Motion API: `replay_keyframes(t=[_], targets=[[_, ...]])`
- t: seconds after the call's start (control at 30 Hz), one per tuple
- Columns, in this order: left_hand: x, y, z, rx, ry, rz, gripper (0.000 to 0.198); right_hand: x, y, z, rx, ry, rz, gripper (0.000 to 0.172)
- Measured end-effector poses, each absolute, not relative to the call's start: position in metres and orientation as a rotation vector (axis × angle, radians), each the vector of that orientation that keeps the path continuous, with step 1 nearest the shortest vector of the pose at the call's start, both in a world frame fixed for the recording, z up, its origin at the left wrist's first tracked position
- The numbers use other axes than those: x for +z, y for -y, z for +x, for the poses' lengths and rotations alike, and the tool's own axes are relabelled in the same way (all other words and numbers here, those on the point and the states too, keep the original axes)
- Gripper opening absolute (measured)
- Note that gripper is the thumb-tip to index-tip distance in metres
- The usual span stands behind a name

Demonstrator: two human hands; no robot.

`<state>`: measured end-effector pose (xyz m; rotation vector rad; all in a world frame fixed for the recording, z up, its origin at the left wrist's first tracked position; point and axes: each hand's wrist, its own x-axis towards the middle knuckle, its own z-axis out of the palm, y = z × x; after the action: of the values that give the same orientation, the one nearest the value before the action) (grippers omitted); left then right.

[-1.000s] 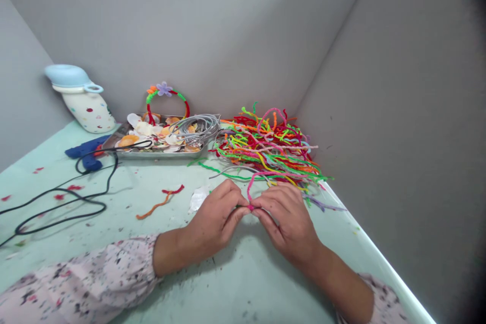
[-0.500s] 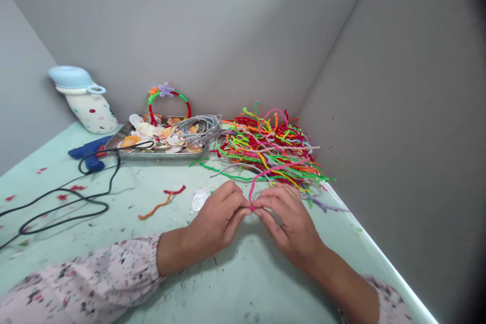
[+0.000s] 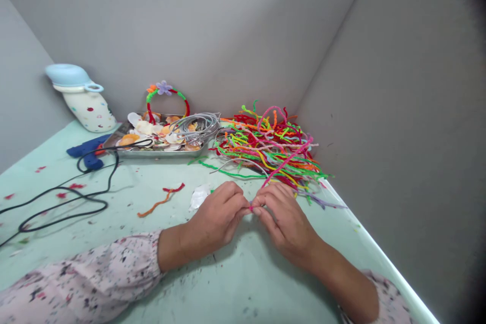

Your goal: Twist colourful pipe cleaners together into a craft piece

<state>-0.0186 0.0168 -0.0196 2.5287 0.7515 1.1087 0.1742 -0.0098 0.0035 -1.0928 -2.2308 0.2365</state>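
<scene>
- where the two hands meet, near the centre of the table [image 3: 243,283], a pink pipe cleaner [image 3: 284,166] has its near end pinched between them.
- left hand [image 3: 216,215]: fingers curled in, thumb and forefinger closed on the pink end from the left, heel of the hand resting on the table.
- right hand [image 3: 283,220]: mirrored pose, thumb and forefinger closed on the same end from the right. can't tell whether the tips of the two hands touch or are just apart.
- a speck of red shows at the pinch point, too small to tell what it is.
- from the pinch, the pink pipe cleaner rises off the table toward the far right, past the right hand's knuckles. its free end is over the pile of pipe cleaners [image 3: 266,144].
- pile: mixed red, green, yellow, orange, pink and lilac strands in the far right corner, against the grey wall and just beyond the right hand.
- left of the pile: metal tray [image 3: 152,153] holding shells [image 3: 146,129] and a coil of grey wire [image 3: 197,124]. a pipe-cleaner hoop [image 3: 167,93] with a lilac flower stands at its far edge.
- left of the tray: blue glue gun [image 3: 85,149], with its black cord [image 3: 76,202] looping toward the near left.
- far left corner: white spotted jug [image 3: 89,109] with a pale blue lid.
- just left of the left hand: a white scrap [image 3: 198,195], then an orange-and-red offcut [image 3: 159,201] lying flat on the table.
- left forearm in a speckled pale sleeve [image 3: 76,283], lying on the table.
</scene>
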Motion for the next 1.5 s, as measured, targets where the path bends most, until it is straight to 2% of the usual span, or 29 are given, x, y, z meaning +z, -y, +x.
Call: replay_keyframes(t=[0.17, 0.43, 0.87, 1.03, 1.23, 1.37, 1.5], targets=[[-0.020, -0.017, -0.018, 1.102, -0.736, 2.521, 0.015, 0.005, 0.008, 0.176, 0.314, 2.229, -1.084, 0.013], [-0.016, -0.017, -0.018, 1.135, -0.751, 2.503, 0.013, 0.006, 0.006, 0.178, 0.239, 2.240, -1.055, 0.013], [-0.014, -0.017, -0.017, 1.118, -0.722, 2.525, 0.012, 0.008, 0.009, 0.174, 0.375, 2.197, -1.047, 0.029], [-0.015, -0.019, -0.017, 1.088, -0.741, 2.484, 0.011, 0.006, 0.008, 0.174, 0.317, 2.184, -1.056, 0.024], [-0.015, -0.018, -0.016, 1.082, -0.850, 2.400, 0.015, 0.001, 0.007, 0.175, 0.090, 2.167, -1.093, 0.011], [-0.014, -0.018, -0.017, 1.116, -0.906, 2.361, 0.016, -0.001, 0.007, 0.178, -0.102, 2.060, -1.095, 0.016], [-0.012, -0.018, -0.018, 1.182, -0.919, 2.305, 0.014, -0.002, 0.009, 0.177, -0.124, 2.068, -1.030, 0.003]])
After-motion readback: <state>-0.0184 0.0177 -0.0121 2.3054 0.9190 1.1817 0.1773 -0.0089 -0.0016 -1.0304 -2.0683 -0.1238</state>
